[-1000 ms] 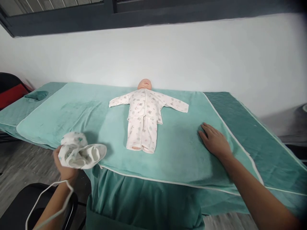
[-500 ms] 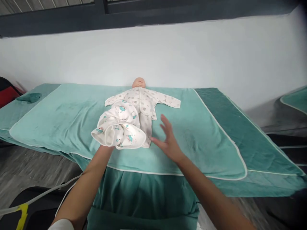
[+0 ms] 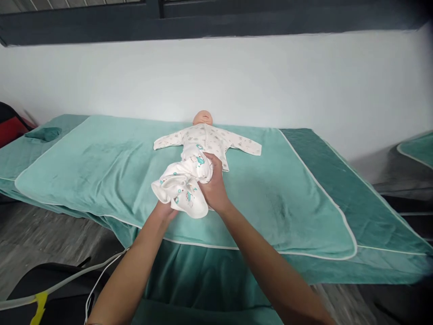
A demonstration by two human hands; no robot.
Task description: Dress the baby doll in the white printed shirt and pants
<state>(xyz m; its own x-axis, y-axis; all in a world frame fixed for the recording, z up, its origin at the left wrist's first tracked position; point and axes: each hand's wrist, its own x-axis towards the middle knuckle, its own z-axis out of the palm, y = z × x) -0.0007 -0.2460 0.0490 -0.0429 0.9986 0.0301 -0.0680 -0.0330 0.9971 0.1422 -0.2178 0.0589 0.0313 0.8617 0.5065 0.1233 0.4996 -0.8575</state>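
A white baby garment (image 3: 187,194) with teal prints is bunched up in front of me, above the doll's lower body. My right hand (image 3: 216,187) grips its right side, thumb on top and the other fingers behind the cloth. At the garment's lower left, my left hand (image 3: 166,211) holds it from below; most of its fingers are hidden by the fabric. Behind lies a baby doll (image 3: 203,117) on its back, wearing a white long-sleeved top (image 3: 216,141) with small prints, both sleeves spread out. The doll's legs are largely covered from view.
The doll lies on a light green blanket (image 3: 287,203) with white piping, over a darker green bed cover (image 3: 338,176). A white wall (image 3: 304,81) stands behind. At lower left are a black chair (image 3: 40,280) and a pale cable (image 3: 74,274) with yellow tape.
My right hand has moved left from open air and closed on the garment's right side. The garment has narrowed and bunched between my hands. The view has shifted slightly.
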